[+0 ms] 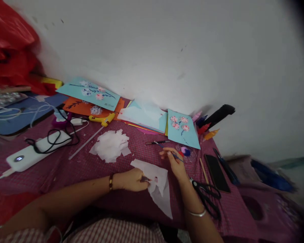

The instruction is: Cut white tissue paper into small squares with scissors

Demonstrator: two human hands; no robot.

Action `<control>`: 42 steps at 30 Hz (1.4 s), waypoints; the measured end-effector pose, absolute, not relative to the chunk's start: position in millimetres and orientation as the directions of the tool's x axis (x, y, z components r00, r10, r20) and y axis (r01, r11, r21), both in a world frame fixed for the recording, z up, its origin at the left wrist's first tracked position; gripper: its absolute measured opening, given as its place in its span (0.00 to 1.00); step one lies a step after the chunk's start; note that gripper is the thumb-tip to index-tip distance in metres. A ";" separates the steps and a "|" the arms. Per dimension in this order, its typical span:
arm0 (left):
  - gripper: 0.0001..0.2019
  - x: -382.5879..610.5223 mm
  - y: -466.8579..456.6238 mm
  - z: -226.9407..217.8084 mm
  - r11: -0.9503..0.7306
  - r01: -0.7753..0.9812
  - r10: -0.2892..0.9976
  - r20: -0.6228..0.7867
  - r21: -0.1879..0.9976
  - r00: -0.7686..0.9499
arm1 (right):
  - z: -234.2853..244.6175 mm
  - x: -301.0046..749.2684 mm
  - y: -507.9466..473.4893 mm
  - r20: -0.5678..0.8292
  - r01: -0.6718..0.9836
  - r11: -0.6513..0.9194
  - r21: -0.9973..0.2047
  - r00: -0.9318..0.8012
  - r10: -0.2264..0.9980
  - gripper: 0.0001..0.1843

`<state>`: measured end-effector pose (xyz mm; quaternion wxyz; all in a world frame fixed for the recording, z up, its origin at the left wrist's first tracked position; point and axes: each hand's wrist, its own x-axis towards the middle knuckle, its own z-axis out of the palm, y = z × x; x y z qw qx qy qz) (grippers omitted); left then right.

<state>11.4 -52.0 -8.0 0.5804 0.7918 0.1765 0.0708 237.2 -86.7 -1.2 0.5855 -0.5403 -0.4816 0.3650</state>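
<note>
My left hand is closed around tweezers, a slim, dark pointed tool whose tip is over a white tissue sheet. A small red-marked scrap lies by the tip. In my right hand is a thin blue paintbrush, pinched between the fingers above the table. Just beyond that hand sits a clear palette with purple, dark blue and red paint. To the left lies a pile of cut white tissue pieces.
Black-handled scissors and a phone lie at right. A white power bank with cables and a yellow glue gun are at left. Blue flower pictures and stacked paper lie by the wall, with paint tubes beyond.
</note>
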 end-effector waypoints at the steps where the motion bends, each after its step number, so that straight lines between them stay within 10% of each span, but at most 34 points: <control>1: 0.09 10.5 -51.5 -8.8 -0.260 0.206 0.357 -0.104 0.943 0.928 | 1.1 234.9 -86.2 0.155 0.085 0.138 -0.987 0.240 0.958 0.12; 9: 0.05 7.5 -41.3 -0.1 -0.419 -0.094 0.358 0.260 0.903 0.897 | 27.7 215.3 -88.9 -0.028 -0.022 -0.028 -0.999 0.013 1.000 0.26; 18: 0.09 3.0 -44.3 -4.2 -0.457 -0.107 0.297 0.264 0.883 0.918 | -0.7 271.8 -110.3 -0.036 0.239 -0.194 -0.952 0.540 0.841 0.16; 28: 0.09 3.4 -46.1 1.4 -0.556 -0.095 0.271 0.288 0.826 0.918 | -2.9 338.6 -151.2 -0.074 0.584 -0.601 -0.545 0.681 0.729 0.16; 35: 0.08 3.4 -41.4 1.6 -0.593 -0.042 0.329 0.290 0.804 0.899 | -2.2 343.6 -149.9 -0.095 0.628 -0.600 -0.496 0.647 0.756 0.16; 42: 0.08 3.0 -39.9 2.5 -0.623 -0.021 0.335 0.291 0.782 0.896 | 22.7 299.7 -152.6 -0.056 0.578 -0.327 -0.748 0.435 0.898 0.21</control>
